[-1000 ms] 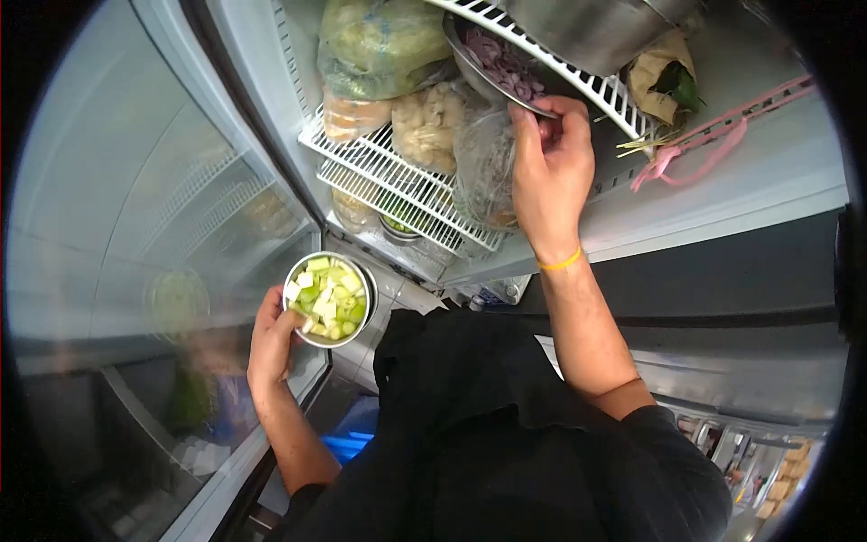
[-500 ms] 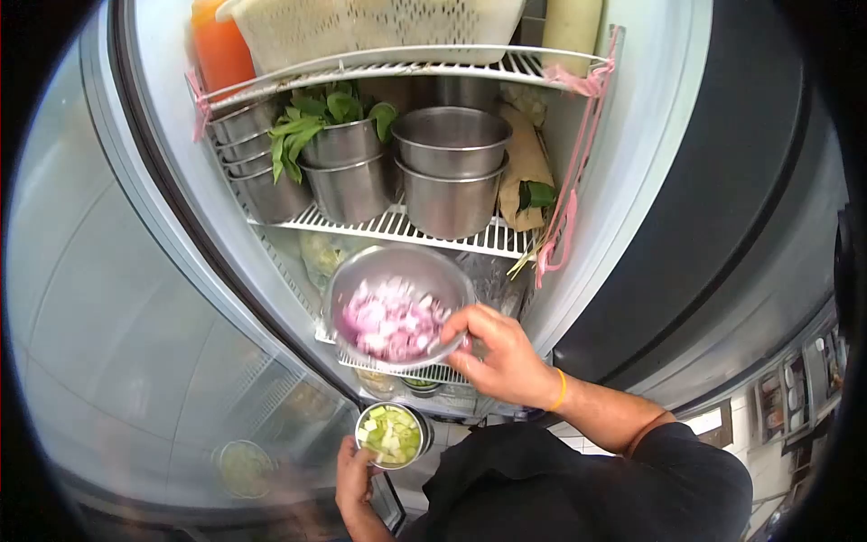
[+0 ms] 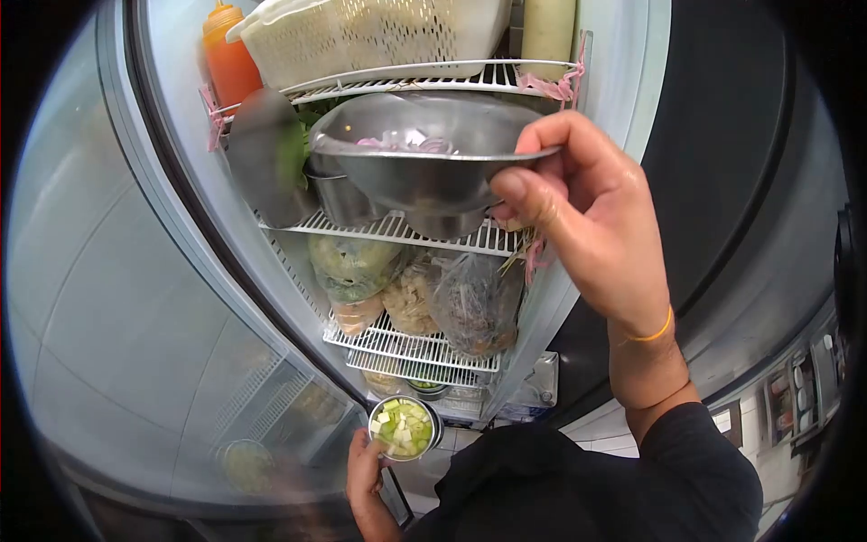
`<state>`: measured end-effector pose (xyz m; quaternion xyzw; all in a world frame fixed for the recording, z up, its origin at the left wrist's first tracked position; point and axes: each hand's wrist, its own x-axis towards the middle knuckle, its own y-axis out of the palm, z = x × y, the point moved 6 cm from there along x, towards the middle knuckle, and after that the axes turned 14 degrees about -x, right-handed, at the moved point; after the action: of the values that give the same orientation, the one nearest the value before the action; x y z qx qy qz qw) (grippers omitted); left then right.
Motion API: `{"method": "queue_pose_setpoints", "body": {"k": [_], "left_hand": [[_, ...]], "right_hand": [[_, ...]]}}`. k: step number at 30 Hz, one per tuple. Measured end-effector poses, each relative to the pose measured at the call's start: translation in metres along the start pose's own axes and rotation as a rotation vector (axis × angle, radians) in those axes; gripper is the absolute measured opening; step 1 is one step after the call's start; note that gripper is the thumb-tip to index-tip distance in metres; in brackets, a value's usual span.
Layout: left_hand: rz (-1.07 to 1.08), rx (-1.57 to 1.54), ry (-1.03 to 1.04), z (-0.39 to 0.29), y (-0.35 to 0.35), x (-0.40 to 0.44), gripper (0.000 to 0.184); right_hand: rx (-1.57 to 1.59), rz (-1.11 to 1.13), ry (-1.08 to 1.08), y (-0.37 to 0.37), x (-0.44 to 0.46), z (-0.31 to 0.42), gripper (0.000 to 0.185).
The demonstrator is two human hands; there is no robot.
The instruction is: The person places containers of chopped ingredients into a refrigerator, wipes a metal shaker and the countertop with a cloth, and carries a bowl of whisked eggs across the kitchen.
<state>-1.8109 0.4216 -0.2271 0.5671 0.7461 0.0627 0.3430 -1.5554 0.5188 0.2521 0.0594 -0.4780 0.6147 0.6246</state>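
My right hand [image 3: 605,217] grips the rim of a steel bowl [image 3: 406,179] between thumb and fingers, at its right side. Chopped red onion [image 3: 406,143] shows inside, mostly hidden by the near wall. The bowl is held up before the middle shelf, hiding part of the steel pots there. Low down by the glass door, my left hand [image 3: 366,465] is closed around a small steel container [image 3: 438,430] of diced pale-green vegetable [image 3: 402,426].
White wire shelves [image 3: 397,233] fill the fridge. Bagged food [image 3: 479,303] lies on the lower shelf; a white basket [image 3: 370,45] and orange squeeze bottle [image 3: 230,68] stand on top. A blurred grey oval shape [image 3: 264,163] covers the middle shelf's left end. The glass door [image 3: 172,298] is at left.
My right hand has lifted the bowl of onion up and nearer to the camera, from below the middle shelf to in front of it. My left hand still holds its container in nearly the same place.
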Motion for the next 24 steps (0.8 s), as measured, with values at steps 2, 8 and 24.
{"method": "queue_pose_setpoints", "body": {"k": [2,8,24], "left_hand": [[0.008,-0.003,-0.003,0.002,-0.002,0.004,0.035],[0.015,0.01,-0.023,-0.007,0.007,-0.001,0.036],[-0.018,0.016,-0.035,-0.007,0.003,-0.001,0.039]], "right_hand": [[-0.03,-0.031,-0.016,0.0,0.008,0.001,0.017],[-0.223,-0.163,-0.093,0.003,0.016,0.017,0.02],[-0.066,0.131,-0.09,0.018,0.027,0.049,0.017]]}}
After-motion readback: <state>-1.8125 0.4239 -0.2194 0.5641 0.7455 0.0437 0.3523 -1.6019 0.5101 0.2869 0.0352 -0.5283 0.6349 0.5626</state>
